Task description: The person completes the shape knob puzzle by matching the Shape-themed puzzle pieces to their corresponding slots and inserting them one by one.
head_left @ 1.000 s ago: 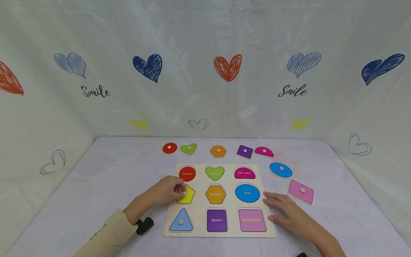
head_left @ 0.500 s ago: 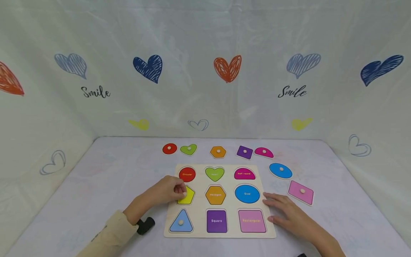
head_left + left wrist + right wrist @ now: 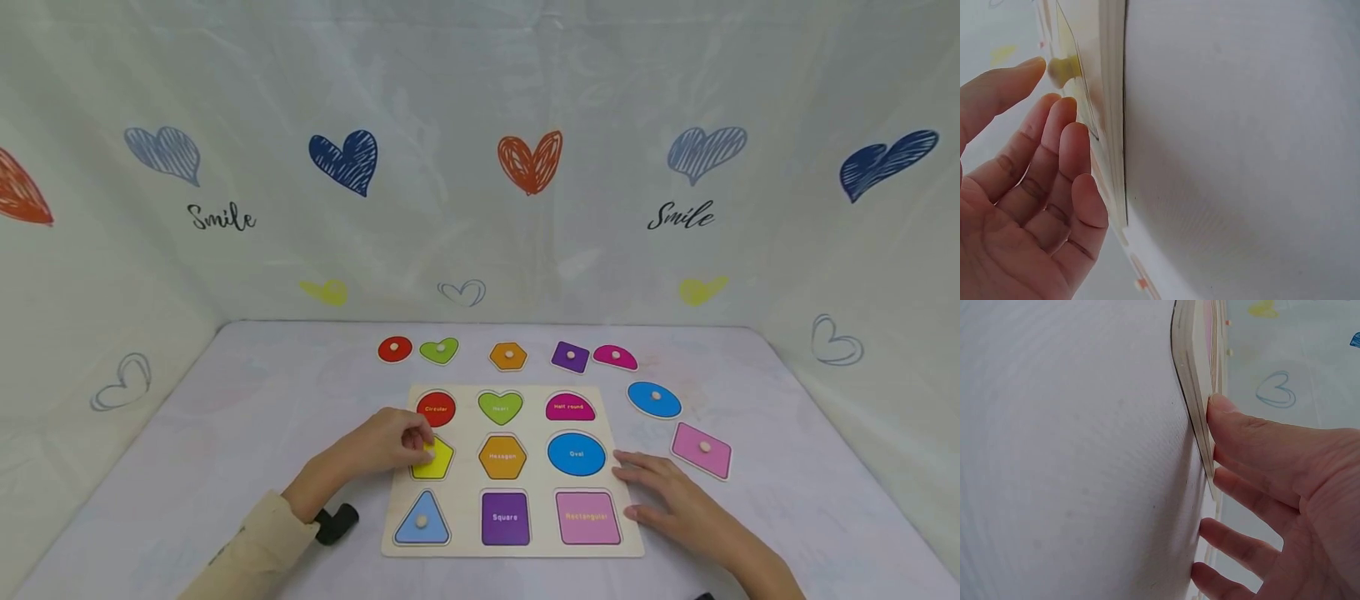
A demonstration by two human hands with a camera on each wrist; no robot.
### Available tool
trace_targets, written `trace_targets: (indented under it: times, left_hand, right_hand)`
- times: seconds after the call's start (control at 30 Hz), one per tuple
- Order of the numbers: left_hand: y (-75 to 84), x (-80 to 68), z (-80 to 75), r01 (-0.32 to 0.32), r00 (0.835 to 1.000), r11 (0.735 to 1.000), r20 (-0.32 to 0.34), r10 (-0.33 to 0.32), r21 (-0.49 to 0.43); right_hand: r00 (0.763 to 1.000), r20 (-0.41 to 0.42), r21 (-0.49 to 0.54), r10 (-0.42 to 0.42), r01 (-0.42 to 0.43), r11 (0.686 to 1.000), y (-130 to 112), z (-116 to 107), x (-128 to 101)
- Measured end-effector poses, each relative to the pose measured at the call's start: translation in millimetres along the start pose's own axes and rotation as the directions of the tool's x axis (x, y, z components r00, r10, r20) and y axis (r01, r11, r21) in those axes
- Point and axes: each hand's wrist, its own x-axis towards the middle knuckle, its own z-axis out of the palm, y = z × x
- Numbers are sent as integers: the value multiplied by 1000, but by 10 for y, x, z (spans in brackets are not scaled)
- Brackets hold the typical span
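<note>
My left hand (image 3: pixel 386 442) is over the yellow pentagon piece (image 3: pixel 442 462) at the left of the wooden shape board (image 3: pixel 465 500). In the left wrist view, the piece's wooden knob (image 3: pixel 1060 72) stands just beyond the thumb and fingertips, with a small gap around it. The fingers are loosely bent and hold nothing. Below, a blue triangle piece (image 3: pixel 423 533) with a knob lies in its slot. My right hand (image 3: pixel 678 504) rests at the board's right side, thumb touching the edge (image 3: pixel 1194 394) and fingers spread.
Loose knobbed pieces lie behind the board: a red circle (image 3: pixel 390 354), green heart (image 3: pixel 430 353), orange hexagon (image 3: pixel 517 362), purple square (image 3: pixel 561 357) and magenta half round (image 3: pixel 605 358). A blue oval (image 3: pixel 641 398) and pink rectangle (image 3: pixel 712 462) lie to its right.
My left hand has eased slightly away from the yellow pentagon, showing a little more of it. The right hand and the loose pieces stay where they were.
</note>
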Motion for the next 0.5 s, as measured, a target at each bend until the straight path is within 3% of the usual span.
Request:
trace_targets:
  times: [0.3, 0.5]
  left_hand:
    - [14, 5, -95, 6, 998, 1000, -59, -6, 8]
    - [-71, 48, -174, 2, 995, 1000, -97, 1, 24]
  right_hand:
    - [1000, 0, 3, -2, 2, 1000, 0, -3, -4]
    - [1000, 1, 5, -1, 1, 1000, -3, -10, -1]
